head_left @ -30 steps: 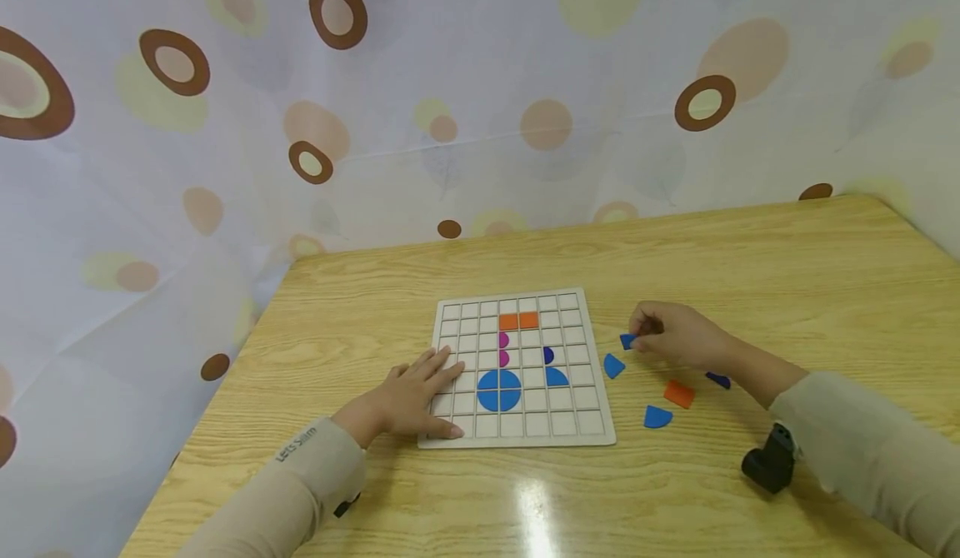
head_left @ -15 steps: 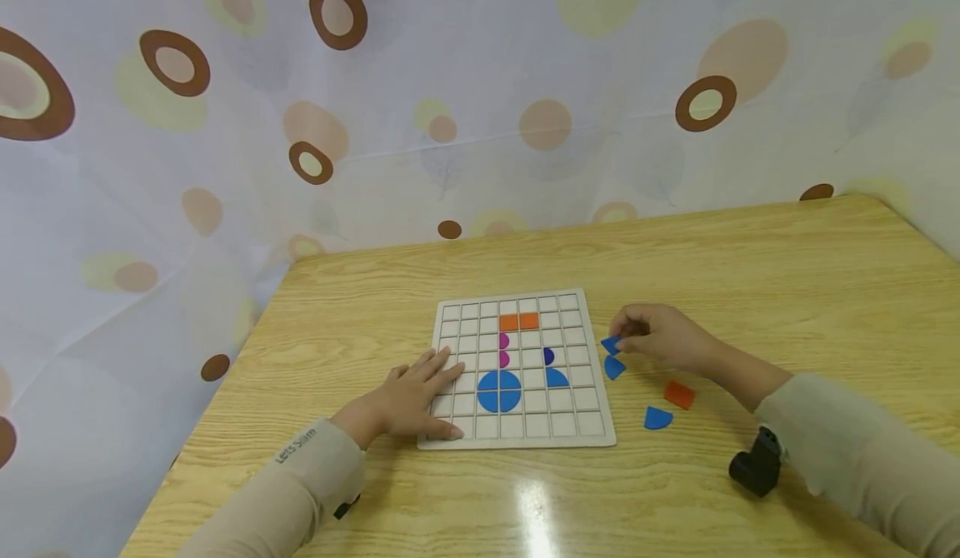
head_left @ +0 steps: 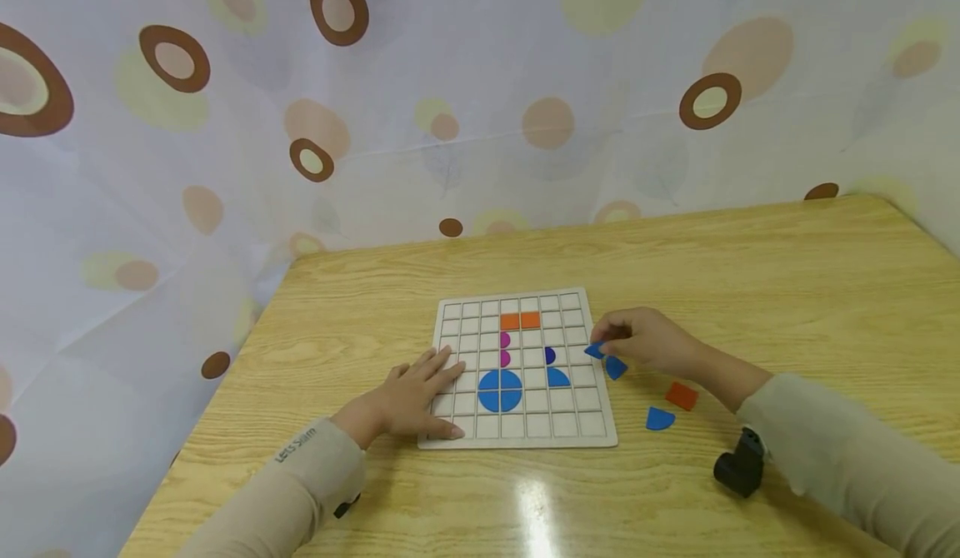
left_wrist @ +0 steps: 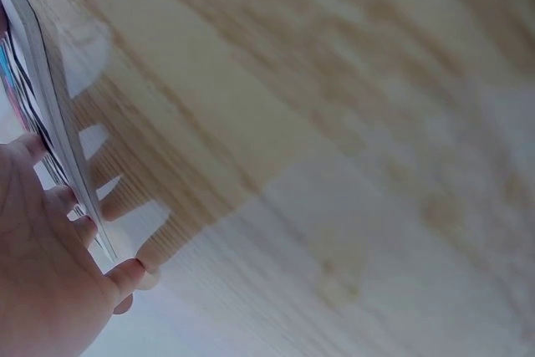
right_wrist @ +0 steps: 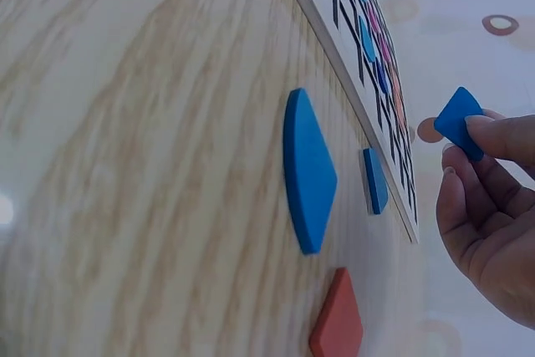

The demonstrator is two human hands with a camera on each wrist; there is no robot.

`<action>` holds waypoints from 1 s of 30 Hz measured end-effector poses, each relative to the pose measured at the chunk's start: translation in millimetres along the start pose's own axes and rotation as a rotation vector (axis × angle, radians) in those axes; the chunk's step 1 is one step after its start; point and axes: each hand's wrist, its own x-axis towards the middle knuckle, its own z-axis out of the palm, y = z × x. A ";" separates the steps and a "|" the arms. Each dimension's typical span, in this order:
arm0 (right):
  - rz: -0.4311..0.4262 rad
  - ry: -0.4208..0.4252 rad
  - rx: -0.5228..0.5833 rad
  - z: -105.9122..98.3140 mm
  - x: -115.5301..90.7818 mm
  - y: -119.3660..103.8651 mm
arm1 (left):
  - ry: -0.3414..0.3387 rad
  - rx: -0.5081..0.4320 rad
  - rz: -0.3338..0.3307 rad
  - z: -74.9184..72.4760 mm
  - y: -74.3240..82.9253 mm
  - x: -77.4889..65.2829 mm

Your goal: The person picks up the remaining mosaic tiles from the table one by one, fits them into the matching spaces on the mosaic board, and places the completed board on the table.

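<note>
A white grid board lies on the wooden table, bearing orange squares, magenta half-circles, a dark blue half-circle, a blue quarter-circle and a full circle of blue quarter-circles. My left hand rests with spread fingers on the board's left side. With thumb and fingers, my right hand pinches a blue quarter-circle piece at the board's right edge. In the right wrist view that piece is held up off the table.
Right of the board lie two loose blue quarter-circles, a nearer blue piece and a farther blue piece, plus an orange-red square. A patterned cloth hangs behind the table.
My right hand has carried the blue quarter-circle leftward from the loose pieces to the board's right edge. The left hand has stayed in place.
</note>
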 end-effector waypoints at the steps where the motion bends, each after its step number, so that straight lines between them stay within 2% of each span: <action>1: 0.000 0.000 0.000 0.7 0.5 -0.6 | -0.002 0.000 -0.001 -0.7 0.4 -0.1; 15: 0.005 -0.007 -0.034 11.5 9.4 -10.3 | -0.005 -0.026 0.008 -3.3 2.8 -1.8; 21: 0.004 0.010 -0.045 16.2 13.9 -13.4 | -0.002 -0.009 0.000 -2.2 2.4 -1.5; 30: -0.045 0.018 0.003 26.7 22.0 -15.6 | 0.002 0.004 -0.008 -1.1 2.2 -0.9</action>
